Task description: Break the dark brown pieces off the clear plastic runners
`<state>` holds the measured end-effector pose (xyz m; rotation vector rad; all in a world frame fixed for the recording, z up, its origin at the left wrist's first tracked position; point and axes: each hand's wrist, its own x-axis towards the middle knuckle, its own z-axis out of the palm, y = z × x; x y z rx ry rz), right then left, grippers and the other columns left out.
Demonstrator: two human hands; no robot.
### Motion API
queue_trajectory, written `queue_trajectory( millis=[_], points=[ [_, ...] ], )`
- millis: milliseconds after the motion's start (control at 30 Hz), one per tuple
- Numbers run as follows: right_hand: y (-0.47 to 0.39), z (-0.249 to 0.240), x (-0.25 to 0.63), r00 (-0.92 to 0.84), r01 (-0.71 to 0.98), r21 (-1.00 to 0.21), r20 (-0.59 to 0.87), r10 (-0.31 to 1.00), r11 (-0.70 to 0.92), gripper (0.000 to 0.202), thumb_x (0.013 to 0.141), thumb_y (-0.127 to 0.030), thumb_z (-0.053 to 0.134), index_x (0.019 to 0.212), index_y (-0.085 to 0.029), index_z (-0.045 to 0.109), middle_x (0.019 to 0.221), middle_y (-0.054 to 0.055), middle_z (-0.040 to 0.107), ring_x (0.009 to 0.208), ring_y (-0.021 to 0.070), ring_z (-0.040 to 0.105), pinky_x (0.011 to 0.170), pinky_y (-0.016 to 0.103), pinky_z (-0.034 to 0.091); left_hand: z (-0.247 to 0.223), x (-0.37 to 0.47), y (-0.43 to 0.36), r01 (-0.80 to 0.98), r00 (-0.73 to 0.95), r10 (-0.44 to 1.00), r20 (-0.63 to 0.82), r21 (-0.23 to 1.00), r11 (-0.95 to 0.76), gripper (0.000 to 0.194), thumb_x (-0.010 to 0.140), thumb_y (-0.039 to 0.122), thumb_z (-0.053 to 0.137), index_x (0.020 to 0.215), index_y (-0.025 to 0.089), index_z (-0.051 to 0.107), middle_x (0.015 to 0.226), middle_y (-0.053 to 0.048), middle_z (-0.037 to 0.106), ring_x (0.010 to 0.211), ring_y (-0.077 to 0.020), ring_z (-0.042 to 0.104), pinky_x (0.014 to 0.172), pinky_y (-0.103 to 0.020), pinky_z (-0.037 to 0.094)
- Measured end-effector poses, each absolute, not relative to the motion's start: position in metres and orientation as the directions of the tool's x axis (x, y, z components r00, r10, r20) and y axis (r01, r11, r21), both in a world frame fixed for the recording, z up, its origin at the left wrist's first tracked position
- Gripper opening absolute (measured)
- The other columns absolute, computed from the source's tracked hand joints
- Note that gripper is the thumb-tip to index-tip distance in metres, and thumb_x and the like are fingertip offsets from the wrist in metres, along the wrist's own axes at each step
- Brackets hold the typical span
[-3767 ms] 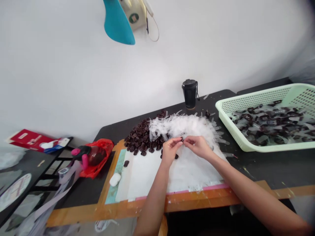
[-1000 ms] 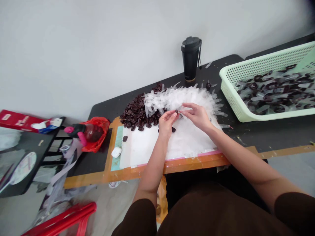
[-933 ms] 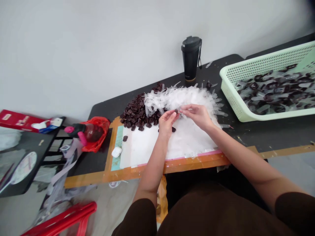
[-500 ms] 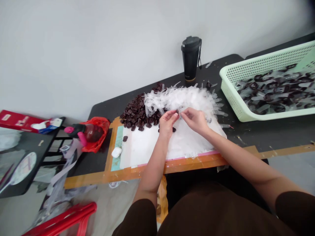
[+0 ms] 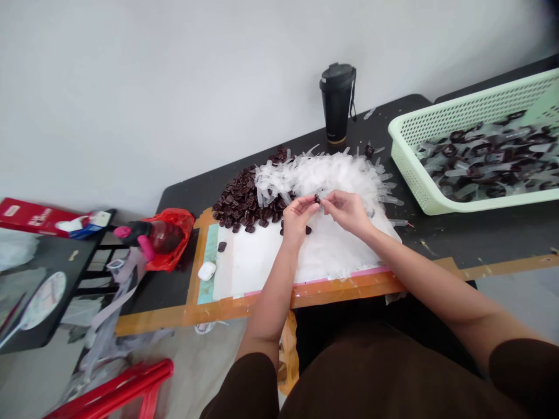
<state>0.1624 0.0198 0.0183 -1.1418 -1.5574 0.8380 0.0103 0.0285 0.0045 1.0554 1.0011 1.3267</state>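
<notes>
Between the thumb and fingers of my left hand (image 5: 297, 220) is a small dark brown piece (image 5: 317, 199). The fingertips of my right hand (image 5: 348, 212) are pinched together right against that piece; whatever they grip is too small to make out. Behind both hands lies a heap of translucent white strips (image 5: 325, 173). To its left is a pile of similar dark brown pieces (image 5: 244, 201), and a few loose ones lie by my left wrist. A white sheet (image 5: 257, 262) covers the work surface under my hands.
A pale green basket (image 5: 441, 205) on the right holds many dark pieces with clear strips. A black tumbler (image 5: 337, 107) stands at the back. On the left are a white case (image 5: 207, 270), a bottle (image 5: 163, 237) in a red bag and a red box (image 5: 37, 217).
My right fingertips have come in against the dark piece held by my left hand, closing the small gap between them. My left hand has hardly moved.
</notes>
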Motion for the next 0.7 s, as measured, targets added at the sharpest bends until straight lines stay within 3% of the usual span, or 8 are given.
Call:
queue_trajectory(
  millis=[233, 400, 700],
  points=[
    [0.0246, 0.0212, 0.1688, -0.201, 0.294, -0.895, 0.287, 0.937, 0.337, 0.020, 0.087, -0.035, 0.054, 0.080, -0.018, 0.062, 0.068, 0.004, 0.067, 0.056, 0.0161, 0.061, 0.058, 0.031, 0.049, 0.0082, 0.0095, 0.0270, -0.161, -0.007, 0.995, 0.101, 0.982, -0.101, 0.030, 0.064, 0.027, 0.082, 0.091, 0.019, 0.071, 0.088, -0.004, 0.072, 0.082, -0.0159, 0.067, 0.081, -0.032, 0.052],
    [0.0236, 0.0162, 0.1653, -0.138, 0.171, -0.939, 0.278, 0.951, 0.300, 0.023, 0.088, -0.042, 0.055, 0.093, -0.020, 0.059, 0.083, 0.006, 0.069, 0.067, 0.0195, 0.068, 0.064, 0.035, 0.055, 0.0092, 0.0117, 0.0261, -0.149, -0.029, 0.992, 0.121, 0.981, -0.124, 0.029, 0.065, 0.029, 0.081, 0.090, 0.019, 0.071, 0.089, -0.005, 0.073, 0.083, -0.0176, 0.068, 0.085, -0.036, 0.053],
    [0.0207, 0.0180, 0.1650, -0.211, 0.205, -0.916, 0.302, 0.930, 0.344, 0.031, 0.089, -0.036, 0.053, 0.117, -0.024, 0.048, 0.078, 0.002, 0.066, 0.068, 0.0184, 0.067, 0.066, 0.033, 0.054, 0.0099, 0.0101, 0.0262, -0.102, 0.010, 0.990, 0.140, 0.985, -0.138, 0.027, 0.067, 0.031, 0.080, 0.090, 0.020, 0.073, 0.091, -0.006, 0.074, 0.084, -0.0196, 0.070, 0.086, -0.038, 0.054]
  ],
)
